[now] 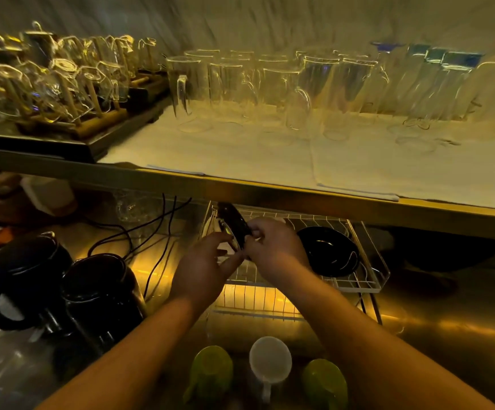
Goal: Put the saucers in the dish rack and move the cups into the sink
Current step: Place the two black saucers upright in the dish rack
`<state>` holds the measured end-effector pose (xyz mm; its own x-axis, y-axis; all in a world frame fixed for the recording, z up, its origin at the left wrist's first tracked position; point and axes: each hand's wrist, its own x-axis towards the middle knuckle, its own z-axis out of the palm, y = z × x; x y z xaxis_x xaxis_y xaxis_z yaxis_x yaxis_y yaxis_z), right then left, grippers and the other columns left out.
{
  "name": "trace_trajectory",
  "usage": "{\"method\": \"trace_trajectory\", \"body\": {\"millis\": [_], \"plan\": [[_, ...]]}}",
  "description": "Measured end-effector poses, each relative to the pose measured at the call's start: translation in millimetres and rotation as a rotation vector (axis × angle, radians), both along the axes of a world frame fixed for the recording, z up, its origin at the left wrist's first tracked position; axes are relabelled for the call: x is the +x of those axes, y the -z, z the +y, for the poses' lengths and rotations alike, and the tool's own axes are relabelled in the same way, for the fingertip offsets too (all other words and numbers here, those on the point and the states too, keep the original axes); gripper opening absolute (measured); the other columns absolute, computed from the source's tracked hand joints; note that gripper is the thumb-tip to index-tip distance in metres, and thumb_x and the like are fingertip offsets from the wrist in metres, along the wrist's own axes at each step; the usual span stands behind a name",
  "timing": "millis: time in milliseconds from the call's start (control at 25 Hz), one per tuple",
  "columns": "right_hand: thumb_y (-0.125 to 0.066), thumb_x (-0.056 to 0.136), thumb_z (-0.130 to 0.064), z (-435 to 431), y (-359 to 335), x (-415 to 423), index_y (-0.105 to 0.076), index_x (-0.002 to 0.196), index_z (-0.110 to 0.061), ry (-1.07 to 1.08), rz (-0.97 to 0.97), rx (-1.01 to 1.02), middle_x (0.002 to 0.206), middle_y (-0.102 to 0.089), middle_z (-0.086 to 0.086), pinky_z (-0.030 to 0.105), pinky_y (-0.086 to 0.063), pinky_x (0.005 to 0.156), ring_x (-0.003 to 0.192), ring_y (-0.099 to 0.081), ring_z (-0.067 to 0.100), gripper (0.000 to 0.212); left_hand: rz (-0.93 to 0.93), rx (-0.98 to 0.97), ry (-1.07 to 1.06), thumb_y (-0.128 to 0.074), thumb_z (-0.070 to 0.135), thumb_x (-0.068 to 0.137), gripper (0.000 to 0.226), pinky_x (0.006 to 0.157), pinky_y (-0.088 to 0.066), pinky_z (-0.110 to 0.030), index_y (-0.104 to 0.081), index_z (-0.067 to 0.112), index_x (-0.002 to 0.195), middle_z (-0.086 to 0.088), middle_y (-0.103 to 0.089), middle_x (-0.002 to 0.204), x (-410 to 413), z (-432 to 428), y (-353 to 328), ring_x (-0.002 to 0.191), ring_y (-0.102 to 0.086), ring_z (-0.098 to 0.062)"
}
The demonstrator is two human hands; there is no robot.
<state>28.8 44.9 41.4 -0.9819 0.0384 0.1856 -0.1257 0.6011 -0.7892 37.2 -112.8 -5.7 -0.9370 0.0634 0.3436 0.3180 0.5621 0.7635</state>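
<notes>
A white wire dish rack (370, 261) stands on the steel counter under a shelf. A black saucer (234, 224) stands on edge at the rack's left end, and both hands hold it: my left hand (203, 270) from the left, my right hand (275, 247) pinching its near edge. Another black saucer (329, 251) leans in the rack to the right. Close to me stand a green cup (210, 371), a white mug (269, 362) and a second green cup (324, 383). No sink shows in the frame.
Two black kettles (27, 279) (101, 294) sit at the left with black cables (157, 232) trailing behind them. The shelf above (269, 190) carries a white cloth with several glass pitchers (314, 90), and glass cups hang on wooden pegs (62, 84) at the left.
</notes>
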Motion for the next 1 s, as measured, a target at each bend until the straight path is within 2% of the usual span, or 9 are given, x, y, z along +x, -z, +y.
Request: {"method": "trace_trajectory", "body": {"millis": [120,240,320,440,600,720,840,920,1000], "plan": [[-0.056,0.093,-0.029,2.5,5.1,7.4,-0.063,0.107,-0.039,-0.083,0.205,0.285,0.094,-0.065,-0.015,0.027,-0.049,0.067,0.083,-0.058,0.007,0.019,0.161,-0.178,-0.16,-0.065,0.058,0.087,0.019,0.068,-0.037,-0.02,-0.053,0.049,0.098,0.022,-0.055,0.102,-5.2,-10.5,2.8,0.092,-0.05,0.001],[-0.06,0.092,-0.022,13.8,19.2,10.8,-0.064,0.116,-0.03,-0.13,0.42,0.554,0.1,-0.07,-0.005,0.029,-0.051,0.069,0.086,-0.062,0.014,0.025,0.269,-0.245,-0.255,-0.078,0.047,0.079,0.036,0.072,-0.037,-0.027,-0.054,0.033,0.101,0.009,-0.056,0.107,-8.9,-16.5,6.8,0.096,-0.042,-0.002],[-0.066,0.088,-0.018,22.2,27.7,11.8,-0.065,0.116,-0.026,-0.137,0.457,0.714,0.099,-0.072,-0.002,0.031,-0.055,0.068,0.085,-0.065,0.016,0.029,0.344,-0.327,-0.158,-0.079,0.043,0.079,0.043,0.079,-0.04,-0.027,-0.054,0.031,0.112,0.006,-0.056,0.114,-11.4,-16.3,5.9,0.099,-0.044,-0.003],[-0.076,0.076,-0.014,32.8,40.0,13.4,-0.067,0.112,-0.025,-0.173,0.473,0.871,0.097,-0.074,-0.001,0.03,-0.054,0.063,0.082,-0.068,0.017,0.039,0.43,-0.584,0.076,-0.075,0.032,0.083,0.041,0.085,-0.047,-0.029,-0.062,0.029,0.122,0.004,-0.067,0.119,-14.4,-10.1,3.4,0.105,-0.061,-0.015],[-0.076,0.075,-0.01,36.2,54.1,9.4,-0.066,0.114,-0.022,-0.238,0.395,0.901,0.102,-0.074,0.001,0.035,-0.057,0.069,0.09,-0.067,0.02,0.042,0.353,-0.74,0.171,-0.073,0.02,0.088,0.037,0.07,-0.055,-0.028,-0.067,0.032,0.122,0.004,-0.076,0.108,-10.3,-0.2,8.4,0.089,-0.072,-0.015],[-0.073,0.075,-0.009,37.2,60.7,7.0,-0.067,0.112,-0.021,-0.252,0.323,0.914,0.1,-0.072,0.002,0.036,-0.057,0.066,0.089,-0.065,0.021,0.039,0.259,-0.806,0.206,-0.056,0.025,0.099,0.035,0.088,-0.054,-0.03,-0.061,0.036,0.131,0.007,-0.072,0.118,-11.1,1.9,12.6,0.104,-0.068,-0.013],[-0.069,0.078,-0.007,39.5,66.9,10.5,-0.067,0.11,-0.022,-0.285,0.271,0.863,0.101,-0.071,0.001,0.036,-0.056,0.069,0.091,-0.065,0.021,0.035,0.18,-0.701,0.23,-0.057,0.032,0.098,0.031,0.095,-0.049,-0.029,-0.064,0.036,0.127,0.009,-0.07,0.121,-10.7,1.4,13.9,0.111,-0.063,-0.012],[-0.065,0.083,-0.013,50.3,66.8,15.0,-0.064,0.116,-0.024,-0.244,0.261,0.774,0.11,-0.07,0.0,0.034,-0.054,0.08,0.1,-0.064,0.02,0.034,0.137,-0.693,0.228,-0.058,0.038,0.095,0.032,0.096,-0.047,-0.029,-0.062,0.035,0.127,0.009,-0.067,0.126,-9.3,1.5,15.1,0.114,-0.059,-0.011],[-0.064,0.087,-0.025,71.6,64.6,20.8,-0.059,0.126,-0.026,-0.108,0.286,0.688,0.125,-0.066,0.001,0.036,-0.043,0.097,0.118,-0.056,0.023,0.039,0.089,-0.721,0.213,-0.056,0.051,0.094,0.045,0.105,-0.043,-0.034,-0.056,0.036,0.136,0.007,-0.057,0.142,-11.6,2.5,18.4,0.128,-0.051,-0.015]]}}
